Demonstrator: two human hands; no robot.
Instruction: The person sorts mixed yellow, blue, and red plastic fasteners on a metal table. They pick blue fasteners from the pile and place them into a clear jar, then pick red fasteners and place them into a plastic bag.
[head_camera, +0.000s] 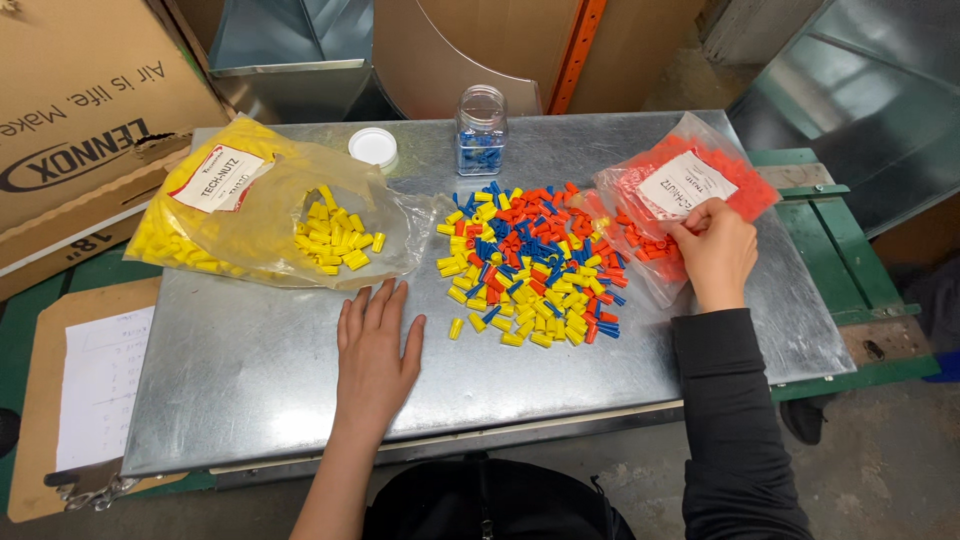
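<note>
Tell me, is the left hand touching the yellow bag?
Apart. The head view shows bare metal table between the left hand fingertips and the yellow bag.

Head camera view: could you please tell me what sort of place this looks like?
Probably a workshop or stockroom: a bare sheet-metal table, folded metal ducting behind it, a large cardboard box, and bulk bags of small plastic caps being handled.

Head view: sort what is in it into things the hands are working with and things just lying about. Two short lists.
In hand:
- right hand at the mouth of the orange bag
- left hand flat on the metal table
- mixed pile of yellow, blue and orange caps
- yellow bag
- jar of blue caps, white lid

Lying about:
- cardboard box
- clipboard
</note>
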